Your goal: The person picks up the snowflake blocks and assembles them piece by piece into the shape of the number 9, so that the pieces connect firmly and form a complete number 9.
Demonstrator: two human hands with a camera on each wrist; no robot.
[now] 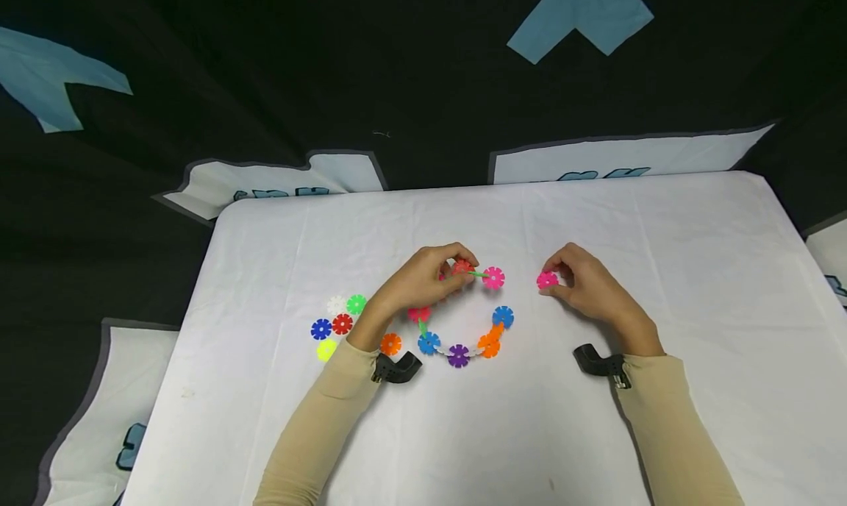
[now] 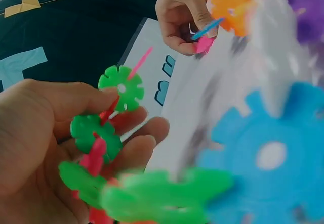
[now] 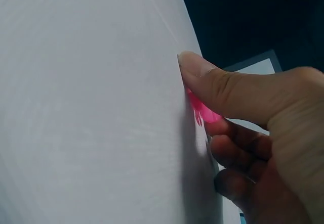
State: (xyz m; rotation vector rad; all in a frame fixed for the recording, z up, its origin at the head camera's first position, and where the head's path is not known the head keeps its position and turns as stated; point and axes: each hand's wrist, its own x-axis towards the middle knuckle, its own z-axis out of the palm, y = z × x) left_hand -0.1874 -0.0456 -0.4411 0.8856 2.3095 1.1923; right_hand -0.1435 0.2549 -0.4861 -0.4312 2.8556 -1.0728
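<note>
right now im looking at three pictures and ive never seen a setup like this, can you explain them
There's no machine here, just a person's bare left hand and right hand. The wide picture comes from a camera worn on the head; the two close ones are taken from the left and right wrists. On the white-covered table is a curved chain of colourful notched discs, with loose discs to its left. The left hand holds part of the chain; the right hand pinches a pink disc.
</note>
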